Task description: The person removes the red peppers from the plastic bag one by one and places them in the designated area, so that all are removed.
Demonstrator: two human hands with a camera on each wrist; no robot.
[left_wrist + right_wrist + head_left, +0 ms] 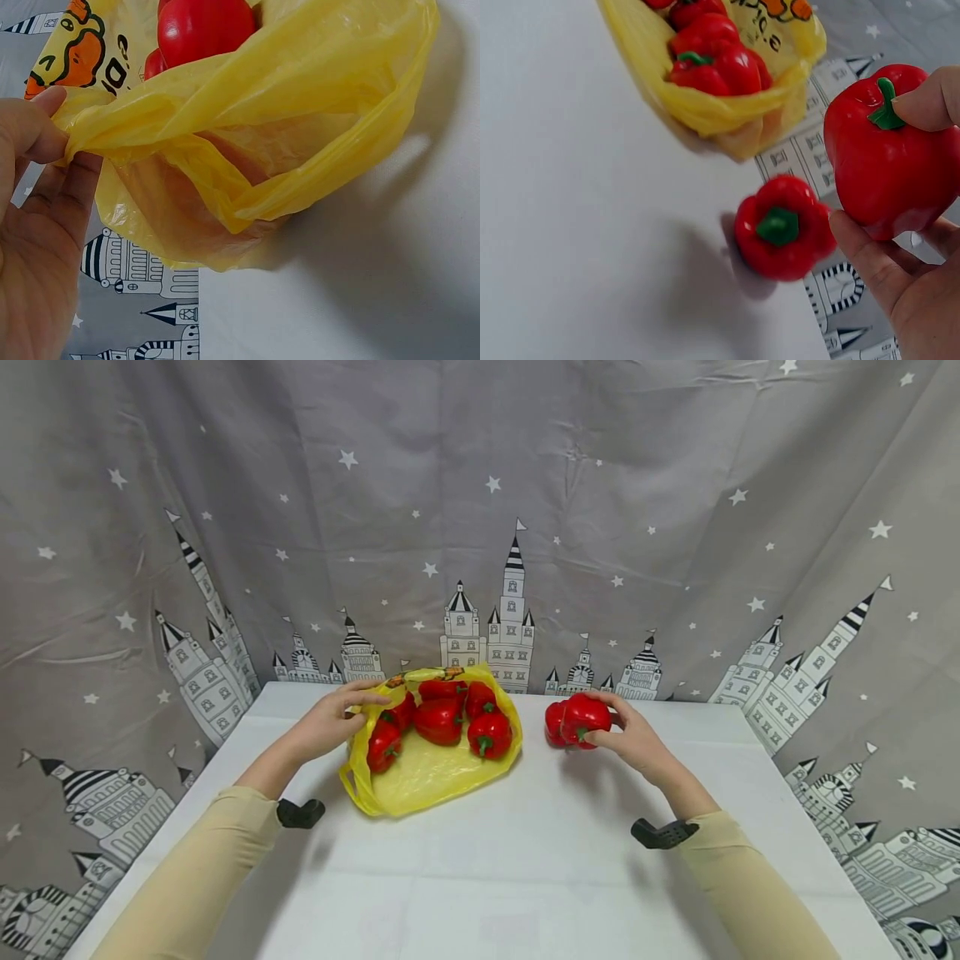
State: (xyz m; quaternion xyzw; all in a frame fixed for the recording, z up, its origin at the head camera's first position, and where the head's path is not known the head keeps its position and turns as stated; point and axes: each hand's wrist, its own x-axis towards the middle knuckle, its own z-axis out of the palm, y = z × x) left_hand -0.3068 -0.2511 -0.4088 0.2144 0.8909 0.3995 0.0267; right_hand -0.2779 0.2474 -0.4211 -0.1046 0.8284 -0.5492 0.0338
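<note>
At eleven o'clock the left hand (330,720) pinched a yellow bag (423,785), red peppers (439,720) inside; at one o'clock the right hand (632,743) held a red pepper (585,717). Just beyond it another pepper (553,725) sat on the counter (517,877); behind hung a castle-print curtain (480,427).

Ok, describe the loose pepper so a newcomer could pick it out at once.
On the white table, find the yellow bag, then move right to the right hand. It holds one red pepper; partly hidden behind that in the head view is the loose pepper, also red. Unlike every other pepper in sight, it is neither in the bag nor held.
</note>
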